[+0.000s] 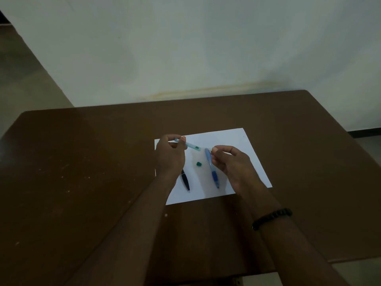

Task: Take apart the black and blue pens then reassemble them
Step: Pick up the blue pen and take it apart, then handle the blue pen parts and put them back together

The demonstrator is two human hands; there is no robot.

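Note:
A white sheet of paper (237,145) lies on the brown table. On it lie a black pen (185,180), partly hidden under my left hand, and a blue pen (212,168), both pointing toward me. A small green cap (199,164) sits between them. My left hand (169,155) pinches a pale green pen barrel (190,145) above the paper. My right hand (228,162) pinches a thin pale piece (208,149) at the barrel's right end, just over the blue pen's top.
The brown table (82,172) spreads wide on all sides of the paper, with small scuff marks at the left. A pale wall stands behind the far edge. A dark bead bracelet (272,217) circles my right wrist.

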